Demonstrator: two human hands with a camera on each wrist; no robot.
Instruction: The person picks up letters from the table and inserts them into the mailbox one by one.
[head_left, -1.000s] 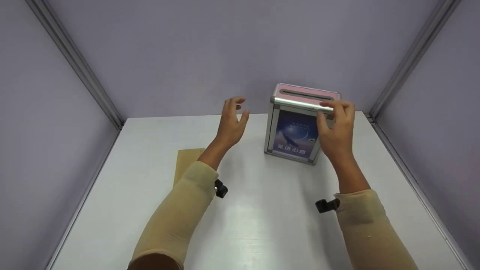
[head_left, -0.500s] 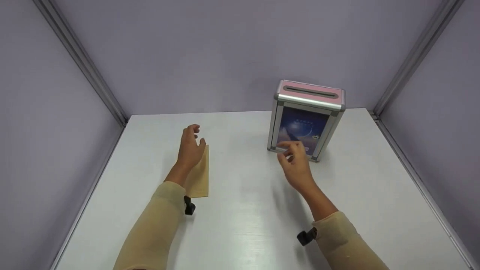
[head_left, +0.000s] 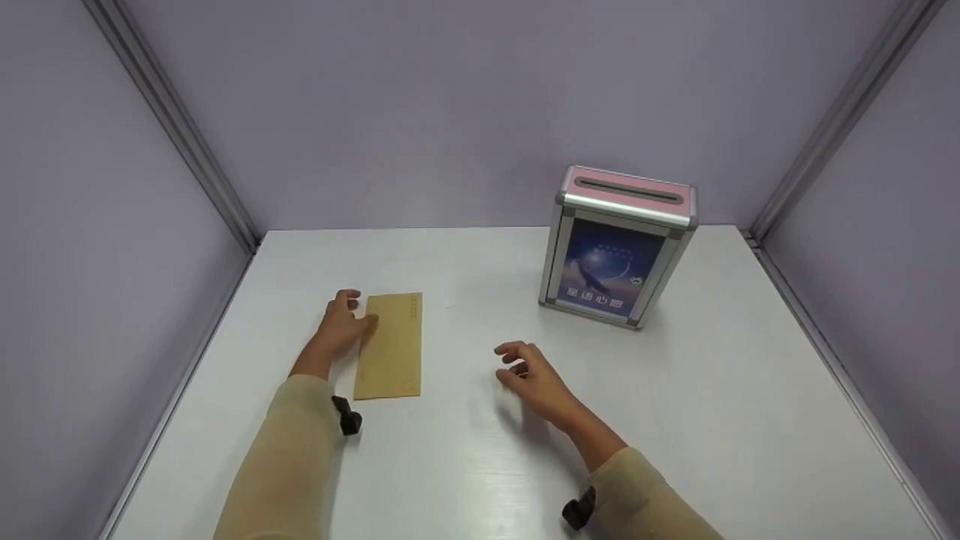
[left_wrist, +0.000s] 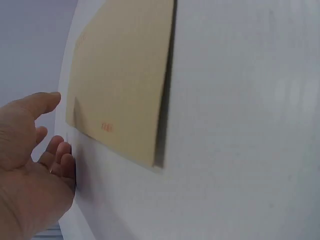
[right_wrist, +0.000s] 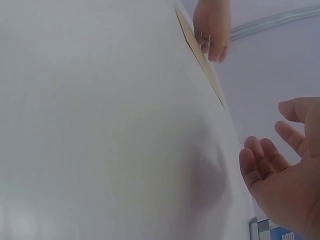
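Note:
A flat tan envelope (head_left: pixel 391 352) with small red print lies on the white table, left of centre in the head view. My left hand (head_left: pixel 343 324) is at its left edge, the thumb over the paper and the other fingers loosely bent beside it. In the left wrist view the thumb stands apart from the fingers, with nothing between them, next to the envelope (left_wrist: pixel 120 75). My right hand (head_left: pixel 534 381) hovers over the table to the right of the envelope, fingers loosely curved and holding nothing.
A silver-framed box (head_left: pixel 604 262) with a pink slotted top (head_left: pixel 630 187) and a dark blue front panel stands at the back right of the table (head_left: pixel 480 465). Pale walls with metal corner rails enclose the table at the back and sides.
My left hand has moved left and down from beyond the envelope to its left edge. My right hand has come away from the box, left and toward me. The envelope is now fully uncovered.

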